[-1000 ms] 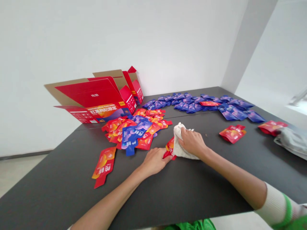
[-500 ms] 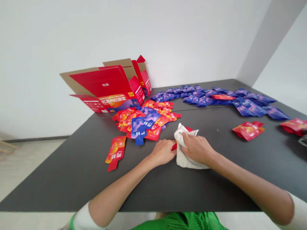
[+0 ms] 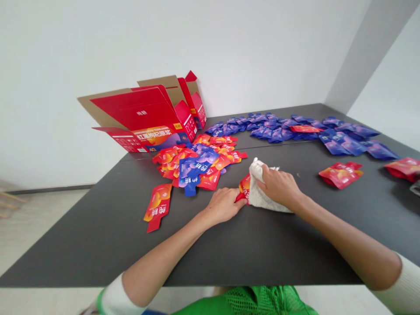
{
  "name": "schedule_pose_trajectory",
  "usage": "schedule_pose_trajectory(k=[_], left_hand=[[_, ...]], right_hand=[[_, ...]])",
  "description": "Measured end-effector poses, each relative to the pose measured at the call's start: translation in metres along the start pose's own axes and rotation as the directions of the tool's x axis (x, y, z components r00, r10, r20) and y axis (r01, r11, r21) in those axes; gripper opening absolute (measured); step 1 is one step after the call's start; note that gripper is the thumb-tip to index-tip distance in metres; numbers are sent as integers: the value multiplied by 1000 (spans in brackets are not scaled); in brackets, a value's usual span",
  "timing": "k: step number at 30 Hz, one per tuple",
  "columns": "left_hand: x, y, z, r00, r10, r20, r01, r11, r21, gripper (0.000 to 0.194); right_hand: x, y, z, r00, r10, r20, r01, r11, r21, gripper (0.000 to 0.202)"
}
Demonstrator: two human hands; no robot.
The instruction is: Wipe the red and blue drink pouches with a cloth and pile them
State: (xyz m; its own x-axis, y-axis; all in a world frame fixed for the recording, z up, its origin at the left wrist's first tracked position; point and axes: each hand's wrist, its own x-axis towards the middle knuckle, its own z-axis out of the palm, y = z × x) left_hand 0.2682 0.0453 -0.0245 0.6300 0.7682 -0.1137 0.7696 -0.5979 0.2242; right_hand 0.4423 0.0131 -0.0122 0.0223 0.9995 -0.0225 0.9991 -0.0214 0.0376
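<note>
My left hand (image 3: 224, 205) pinches the near end of a red pouch (image 3: 244, 187) that lies on the dark table (image 3: 210, 258). A white cloth (image 3: 267, 197) covers the pouch's right part. My right hand (image 3: 280, 186) is closed on the cloth and presses it down against the pouch. To the left, a pile of red pouches (image 3: 173, 162) has a few blue pouches (image 3: 189, 170) on top. One single red pouch (image 3: 159, 203) lies apart, left of my left hand.
Two open red cartons (image 3: 154, 118) stand at the back left. Many blue pouches (image 3: 275, 131) spread along the back, with a red pouch (image 3: 305, 129) among them. More red pouches (image 3: 341, 174) lie at the right.
My right hand and the cloth have shifted a little right and away from me, so more of the held red pouch shows. My left hand still holds its end.
</note>
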Motion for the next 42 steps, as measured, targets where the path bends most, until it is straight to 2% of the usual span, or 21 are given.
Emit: schedule_pose_trajectory(k=[2,5,7,9,11,15,16,17,19,21,22,26,28,31,32,36,37,41,42], left_hand=[[-1,1,-1,1000,-2,6,2,1000,-12,28],[-1,-1,0,1000,18,6,-18,1000,9,27],[0,-3,2,999,40,-8,-40,999,15,29],[0,-4,3,999,44,-25,-44,999,5,30],[0,-5,4,999,45,-30,-45,999,-5,31],[0,-4,4,1000,19,-18,-19,1000,22,27],[0,-4,4,1000,9,-14,-8,1000,27,27],[0,-4,3,1000,0,-12,0,1000,28,27],[0,-3,2,1000,9,-16,-9,1000,17,28],[0,-2,1,999,29,-22,-29,1000,5,29],[0,-2,1,999,30,-20,-29,1000,4,29],[0,-1,1,1000,-3,-1,3,1000,20,27],[0,-1,1,1000,-4,-6,4,1000,20,28],[0,-2,2,1000,16,-23,-16,1000,14,28],[0,-2,2,999,26,-26,-26,1000,13,28],[0,-5,3,999,49,-22,-49,999,11,27],[0,-5,3,999,44,-21,-44,999,10,26],[0,-2,1,999,30,-20,-30,1000,1,29],[0,-1,1,999,27,-18,-27,1000,6,29]], right_hand=[[-2,1,1,999,-51,-14,52,999,17,36],[-6,0,4,970,-244,4,243,968,64,38],[-5,0,6,976,-218,5,218,974,60,38],[-2,3,5,995,-90,-29,91,995,35,35],[0,5,4,997,-36,-62,38,999,28,32],[-5,1,3,966,-259,3,259,964,69,33],[-6,-1,3,962,-274,15,272,959,73,34],[-5,-1,3,969,-246,12,244,967,66,35],[-3,1,3,995,-102,-21,102,994,35,34],[-1,4,3,999,-10,-48,11,1000,15,33],[-1,5,3,999,-27,-46,28,999,16,32],[-5,2,6,960,-278,-35,280,958,58,34],[-4,2,6,971,-234,-42,236,971,46,33],[0,5,5,997,-49,-58,49,999,2,30],[0,5,4,996,-57,-61,57,998,1,30],[-4,3,4,951,-306,-56,309,950,55,35],[-3,4,4,952,-303,-49,305,951,55,36],[5,11,0,995,-67,-75,68,998,9,33],[5,11,-1,995,-68,-78,70,997,13,33]])
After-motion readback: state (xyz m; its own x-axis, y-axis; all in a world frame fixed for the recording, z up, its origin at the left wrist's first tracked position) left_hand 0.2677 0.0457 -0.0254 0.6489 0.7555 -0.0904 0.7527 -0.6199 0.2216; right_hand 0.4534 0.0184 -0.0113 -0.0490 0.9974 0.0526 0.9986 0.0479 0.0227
